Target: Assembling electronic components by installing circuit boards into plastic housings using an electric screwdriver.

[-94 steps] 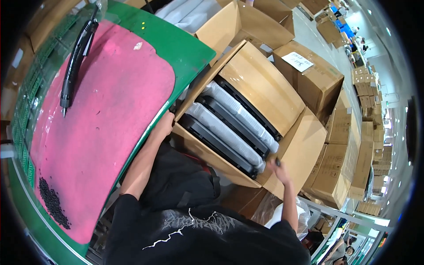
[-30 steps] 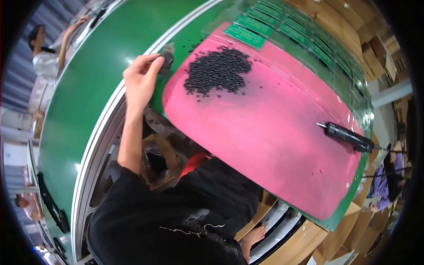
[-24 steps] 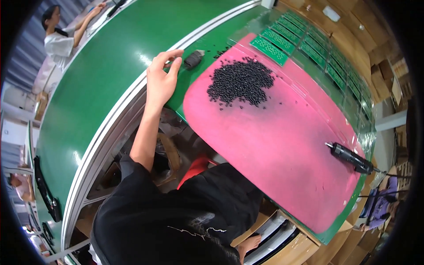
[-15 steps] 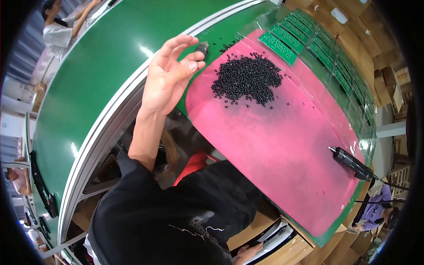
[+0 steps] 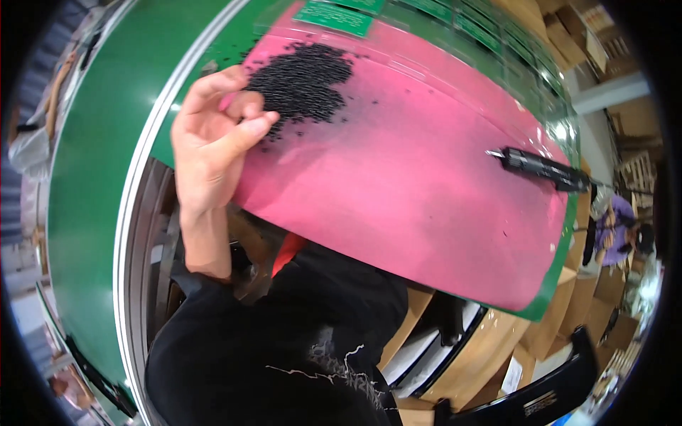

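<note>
My left hand [image 5: 217, 142] is raised at the left end of the pink mat [image 5: 398, 206], fingers loosely curled and parted. Nothing shows between the thumb and fingers. Just beyond the fingertips lies a heap of small black screws or similar tiny pieces [image 5: 302, 82], partly covered by the hand. A small grey object [image 5: 209, 67] rests on the green table by the fingers. My right hand is out of sight. At the lower right is a long black plastic part [image 5: 526, 397] with a bent-up end and pale print; what supports it is hidden.
A black electric screwdriver [image 5: 543, 169] with a cable lies at the mat's right. Green circuit boards [image 5: 334, 18] sit in clear trays along the far edge. An open cardboard box [image 5: 469, 362] with black and white contents stands below the table. Someone in purple [image 5: 616, 227] is at the right.
The view has turned, shifting the mat and heap leftward. My right hand has left the picture by the box, and the long black part has appeared at the lower right. My left hand remains raised.
</note>
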`<state>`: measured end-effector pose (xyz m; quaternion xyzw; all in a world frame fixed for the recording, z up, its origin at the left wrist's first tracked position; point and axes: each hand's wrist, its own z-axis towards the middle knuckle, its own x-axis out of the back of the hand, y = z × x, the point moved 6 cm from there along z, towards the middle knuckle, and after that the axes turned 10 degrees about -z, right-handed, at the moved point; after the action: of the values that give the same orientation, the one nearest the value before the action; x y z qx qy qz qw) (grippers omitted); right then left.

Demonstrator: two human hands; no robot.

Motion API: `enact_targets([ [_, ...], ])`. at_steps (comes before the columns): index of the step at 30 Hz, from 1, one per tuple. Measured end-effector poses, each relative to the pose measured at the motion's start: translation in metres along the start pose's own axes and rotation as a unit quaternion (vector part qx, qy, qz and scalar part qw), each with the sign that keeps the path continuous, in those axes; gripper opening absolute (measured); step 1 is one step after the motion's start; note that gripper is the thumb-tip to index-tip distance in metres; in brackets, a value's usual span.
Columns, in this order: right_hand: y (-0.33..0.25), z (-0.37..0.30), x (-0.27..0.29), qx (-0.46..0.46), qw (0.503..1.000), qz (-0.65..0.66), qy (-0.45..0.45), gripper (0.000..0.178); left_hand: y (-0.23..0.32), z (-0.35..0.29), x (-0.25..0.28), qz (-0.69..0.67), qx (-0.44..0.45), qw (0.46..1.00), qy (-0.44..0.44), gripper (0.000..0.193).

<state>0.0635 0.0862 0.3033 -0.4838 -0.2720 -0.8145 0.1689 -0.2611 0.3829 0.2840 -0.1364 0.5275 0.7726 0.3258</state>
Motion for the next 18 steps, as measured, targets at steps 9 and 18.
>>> enact_targets([
  [9, 0.18, 0.073, 0.026, 0.111, 0.984, 0.099, 0.098, 0.021, 0.011, 0.0, -0.038, 0.078, -0.021, 0.984, -0.158, 0.024],
  [18, -0.121, 0.14, 0.009, 0.495, 0.854, 0.148, -0.06, 0.021, -0.021, 0.023, -0.145, 0.304, -0.095, 0.871, -0.375, 0.019],
])
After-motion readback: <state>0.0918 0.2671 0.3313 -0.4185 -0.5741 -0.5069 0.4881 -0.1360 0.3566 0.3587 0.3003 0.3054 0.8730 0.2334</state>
